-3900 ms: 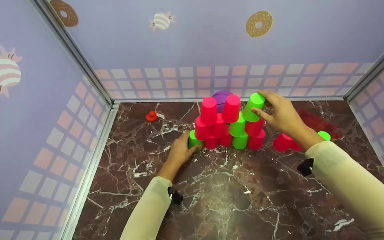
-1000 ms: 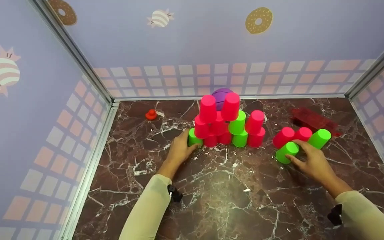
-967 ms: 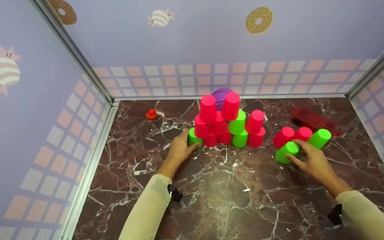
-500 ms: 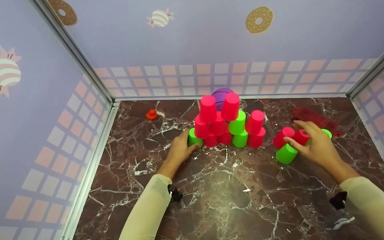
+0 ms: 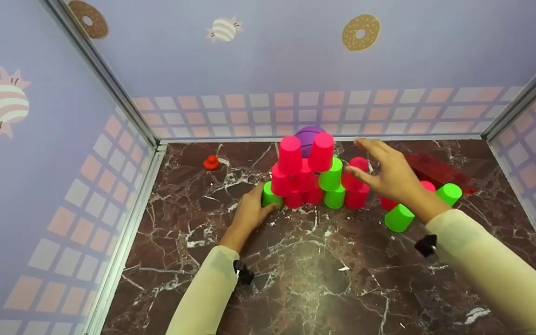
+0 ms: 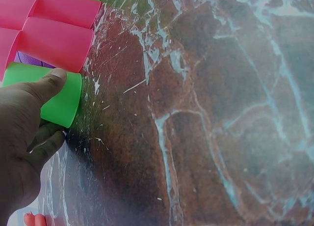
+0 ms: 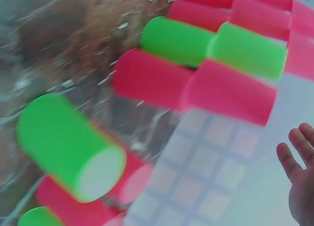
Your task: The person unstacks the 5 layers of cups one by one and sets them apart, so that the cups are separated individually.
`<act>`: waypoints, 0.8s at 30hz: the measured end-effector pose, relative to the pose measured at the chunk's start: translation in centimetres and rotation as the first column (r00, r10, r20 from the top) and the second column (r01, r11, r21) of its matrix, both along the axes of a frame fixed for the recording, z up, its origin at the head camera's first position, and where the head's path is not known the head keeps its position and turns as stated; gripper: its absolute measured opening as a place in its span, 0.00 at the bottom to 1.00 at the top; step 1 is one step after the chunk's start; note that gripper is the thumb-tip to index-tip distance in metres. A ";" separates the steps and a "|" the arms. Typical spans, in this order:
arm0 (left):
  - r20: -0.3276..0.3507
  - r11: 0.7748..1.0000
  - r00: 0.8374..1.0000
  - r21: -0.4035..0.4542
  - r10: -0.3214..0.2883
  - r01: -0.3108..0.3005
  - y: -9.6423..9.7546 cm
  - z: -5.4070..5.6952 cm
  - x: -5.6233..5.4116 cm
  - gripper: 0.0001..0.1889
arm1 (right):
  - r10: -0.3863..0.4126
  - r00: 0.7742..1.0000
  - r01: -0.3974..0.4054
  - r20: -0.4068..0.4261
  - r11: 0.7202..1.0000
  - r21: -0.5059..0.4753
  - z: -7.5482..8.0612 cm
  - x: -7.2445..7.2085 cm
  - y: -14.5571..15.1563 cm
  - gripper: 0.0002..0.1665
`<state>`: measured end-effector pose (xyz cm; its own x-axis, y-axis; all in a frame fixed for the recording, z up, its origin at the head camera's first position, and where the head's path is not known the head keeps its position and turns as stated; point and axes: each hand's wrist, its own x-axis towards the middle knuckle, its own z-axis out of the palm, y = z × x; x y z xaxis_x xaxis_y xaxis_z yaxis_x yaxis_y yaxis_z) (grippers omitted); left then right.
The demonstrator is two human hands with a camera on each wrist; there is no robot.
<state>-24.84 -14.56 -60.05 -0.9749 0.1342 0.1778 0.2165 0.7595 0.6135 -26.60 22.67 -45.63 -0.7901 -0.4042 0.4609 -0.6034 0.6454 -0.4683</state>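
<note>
A stack of upturned pink and green cups stands on the marble-patterned tabletop, with two pink cups (image 5: 290, 155) on its highest level. My left hand (image 5: 248, 208) holds the green cup (image 5: 271, 194) at the left end of the bottom row; in the left wrist view the thumb lies across that green cup (image 6: 68, 100). Fingers spread and holding nothing, my right hand (image 5: 391, 174) hovers by the pink cup (image 5: 352, 179) at the stack's right end, partly hiding it. In the right wrist view the right hand (image 7: 304, 186) is apart from the cups.
To the right, a green cup (image 5: 399, 218) stands before pink cups half hidden by the right forearm, with another green cup (image 5: 449, 193) beside them. Behind lie a red translucent block-like thing (image 5: 440, 168) and a purple ball (image 5: 309, 138). A red rubber duck (image 5: 211, 162) sits at left.
My right hand took a green cup off the top level, set it down at the right and let go. It then moved back up-left to the stack. The left hand stayed put.
</note>
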 end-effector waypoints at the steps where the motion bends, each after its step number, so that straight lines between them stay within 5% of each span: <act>1: -0.002 1.000 1.000 0.004 -0.001 0.001 0.0 0.0 0.0 0.32 | 0.005 1.000 -0.005 0.011 1.000 0.000 0.3 -0.2 -0.7 0.44; 9: 0.005 1.000 1.000 0.013 0.002 -0.002 -0.2 0.0 0.1 0.31 | -0.009 0.994 0.007 0.106 1.000 0.022 1.6 -1.2 -4.4 0.48; 24: -0.008 1.000 1.000 0.020 -0.002 0.002 -0.1 -0.2 0.2 0.32 | 0.036 0.991 -0.029 0.132 0.998 -0.054 0.8 -2.3 -6.4 0.40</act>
